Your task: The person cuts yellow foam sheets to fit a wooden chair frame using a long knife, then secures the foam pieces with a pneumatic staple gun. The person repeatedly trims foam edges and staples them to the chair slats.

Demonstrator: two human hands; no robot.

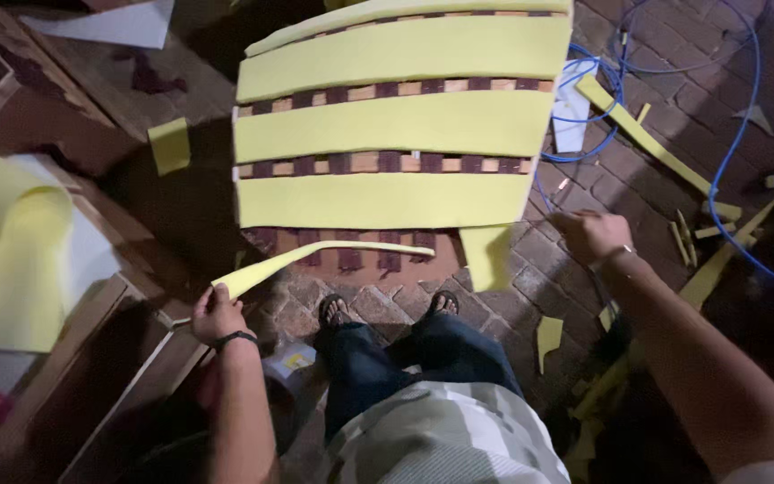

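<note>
Left hand (217,314) closed around the near end of a long yellow foam strip (315,257), curving up and right across the lower edge of the wooden frame (387,163). Right hand (591,235) just beside the frame's right corner, fingers curled; grip impossible to tell. Three wide yellow foam bands (387,124) laid across the frame. Brick floor (566,269) below, strewn with foam scraps (548,339) and a blue cable (745,125).

Open brick floor (575,269) beside blue cable (745,116); foam scraps (647,134) scattered right
</note>
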